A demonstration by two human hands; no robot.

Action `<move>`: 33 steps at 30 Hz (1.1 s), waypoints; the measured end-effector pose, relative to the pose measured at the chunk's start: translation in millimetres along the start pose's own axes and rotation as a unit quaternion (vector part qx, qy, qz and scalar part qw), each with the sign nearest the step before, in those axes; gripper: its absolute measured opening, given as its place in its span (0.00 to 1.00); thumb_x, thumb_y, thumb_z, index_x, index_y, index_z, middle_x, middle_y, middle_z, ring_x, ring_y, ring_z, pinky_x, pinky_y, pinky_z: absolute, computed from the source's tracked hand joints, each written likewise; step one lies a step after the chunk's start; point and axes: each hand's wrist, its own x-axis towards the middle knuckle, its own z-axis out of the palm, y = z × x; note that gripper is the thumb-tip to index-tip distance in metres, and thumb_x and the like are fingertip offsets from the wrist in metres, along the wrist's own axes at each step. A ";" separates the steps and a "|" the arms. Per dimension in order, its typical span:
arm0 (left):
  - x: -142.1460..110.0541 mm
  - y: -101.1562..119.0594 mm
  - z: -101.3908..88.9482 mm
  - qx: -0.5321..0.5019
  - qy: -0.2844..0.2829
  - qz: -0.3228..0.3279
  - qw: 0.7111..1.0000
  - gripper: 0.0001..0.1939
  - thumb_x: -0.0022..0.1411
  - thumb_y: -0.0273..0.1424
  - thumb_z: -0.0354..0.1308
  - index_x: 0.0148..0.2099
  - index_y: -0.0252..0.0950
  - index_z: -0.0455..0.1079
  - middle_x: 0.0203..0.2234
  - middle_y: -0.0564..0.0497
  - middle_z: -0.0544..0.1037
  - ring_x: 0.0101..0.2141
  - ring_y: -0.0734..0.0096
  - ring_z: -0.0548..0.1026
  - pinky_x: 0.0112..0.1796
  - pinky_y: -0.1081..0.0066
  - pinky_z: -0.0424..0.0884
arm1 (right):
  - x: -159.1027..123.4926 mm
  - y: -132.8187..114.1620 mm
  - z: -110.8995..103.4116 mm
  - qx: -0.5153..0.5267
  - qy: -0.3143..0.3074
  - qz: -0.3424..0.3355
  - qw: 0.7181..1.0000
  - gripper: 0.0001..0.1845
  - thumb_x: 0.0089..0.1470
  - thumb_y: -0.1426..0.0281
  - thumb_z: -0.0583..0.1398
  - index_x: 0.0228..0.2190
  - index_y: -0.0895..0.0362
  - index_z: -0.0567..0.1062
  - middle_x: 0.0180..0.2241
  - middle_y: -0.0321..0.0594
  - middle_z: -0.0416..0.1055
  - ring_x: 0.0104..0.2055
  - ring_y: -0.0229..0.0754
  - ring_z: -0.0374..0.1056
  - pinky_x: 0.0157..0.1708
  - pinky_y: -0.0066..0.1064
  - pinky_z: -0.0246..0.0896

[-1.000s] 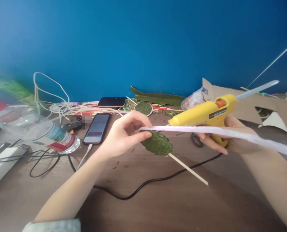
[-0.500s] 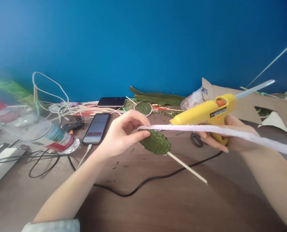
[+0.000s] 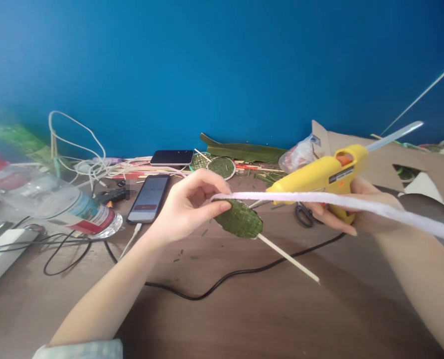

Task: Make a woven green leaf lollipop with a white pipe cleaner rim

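Between thumb and fingers, my left hand [image 3: 194, 207] pinches a small woven green leaf fan [image 3: 240, 219] by its upper left edge. A pale wooden stick handle [image 3: 289, 258] slants from the fan down to the right. Along the fan's top edge runs a fuzzy white-lilac pipe cleaner [image 3: 319, 198], one end under my left fingers, the rest stretching past the right side of the view. My right hand [image 3: 367, 209] is wrapped round the grip of a yellow hot glue gun [image 3: 315, 177], partly behind the pipe cleaner. A clear glue stick [image 3: 397, 135] sticks out of its back.
A plastic bottle [image 3: 53, 199] lies at the left, near a phone [image 3: 148, 198] and a second phone [image 3: 172, 157]. Black scissors [image 3: 304, 215] lie behind the glue gun. Cardboard [image 3: 378, 159] stands right; a black cord [image 3: 222, 284] crosses the table. A round green fan [image 3: 222, 167] lies behind.
The glue gun's nozzle has shifted slightly right, away from the fan's edge, in the last half second. My left hand still pinches the fan and pipe cleaner, almost unmoved.
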 end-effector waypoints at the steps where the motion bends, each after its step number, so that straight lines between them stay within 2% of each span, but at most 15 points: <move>1: 0.1 0.1 -0.1 0.001 -0.001 0.001 1.000 0.08 0.51 0.24 0.64 0.34 0.37 0.70 0.28 0.52 0.74 0.29 0.73 0.73 0.29 0.72 0.69 | -0.2 -0.1 -0.3 0.003 0.000 0.001 1.000 0.14 0.49 0.59 0.60 0.26 0.57 0.73 0.12 0.32 0.64 0.11 0.30 0.52 0.15 0.28 0.44; 13: 0.0 0.4 0.3 -0.001 0.000 0.008 1.000 0.08 0.51 0.23 0.64 0.34 0.37 0.70 0.28 0.52 0.74 0.29 0.73 0.72 0.29 0.72 0.70 | -4.0 1.3 -2.9 0.022 0.035 0.006 0.999 0.13 0.46 0.59 0.62 0.27 0.57 0.72 0.12 0.33 0.63 0.10 0.31 0.50 0.12 0.28 0.43; 17: 0.0 -0.7 -1.0 0.001 -0.001 0.012 1.000 0.08 0.51 0.24 0.64 0.34 0.38 0.70 0.28 0.52 0.74 0.29 0.73 0.73 0.28 0.72 0.70 | -4.3 1.3 -3.7 0.029 0.032 0.006 0.999 0.13 0.46 0.59 0.63 0.31 0.55 0.72 0.17 0.34 0.67 0.10 0.30 0.52 0.13 0.29 0.44; 20: 0.2 -0.8 -1.2 0.011 0.001 0.007 1.000 0.08 0.51 0.25 0.64 0.34 0.38 0.69 0.28 0.51 0.74 0.28 0.73 0.72 0.27 0.72 0.70 | -3.1 -0.2 -3.1 0.019 0.022 -0.002 1.000 0.13 0.45 0.58 0.63 0.29 0.54 0.73 0.22 0.36 0.70 0.10 0.29 0.54 0.15 0.30 0.47; 26: 0.0 -1.0 -0.4 0.006 0.008 0.006 1.000 0.08 0.51 0.25 0.65 0.34 0.38 0.70 0.28 0.51 0.74 0.28 0.73 0.72 0.27 0.72 0.69 | -2.7 -1.8 -5.1 0.004 0.015 0.006 1.000 0.14 0.46 0.57 0.63 0.29 0.54 0.75 0.25 0.37 0.71 0.11 0.28 0.55 0.19 0.32 0.50; 30: 0.4 -0.9 -0.7 0.003 0.013 -0.001 1.000 0.08 0.50 0.25 0.65 0.34 0.37 0.70 0.28 0.51 0.74 0.28 0.72 0.72 0.27 0.71 0.69 | -3.6 -2.2 -11.2 -0.013 -0.010 0.017 1.000 0.14 0.48 0.57 0.62 0.31 0.54 0.75 0.19 0.35 0.68 0.11 0.31 0.56 0.18 0.31 0.47; 33: 0.8 -0.2 -1.5 0.000 0.025 -0.012 1.000 0.09 0.50 0.27 0.66 0.33 0.38 0.69 0.28 0.52 0.73 0.28 0.72 0.72 0.28 0.70 0.69 | -1.7 -4.7 -12.3 -0.039 -0.001 0.019 0.999 0.16 0.48 0.56 0.61 0.30 0.56 0.73 0.15 0.34 0.66 0.11 0.32 0.57 0.17 0.30 0.49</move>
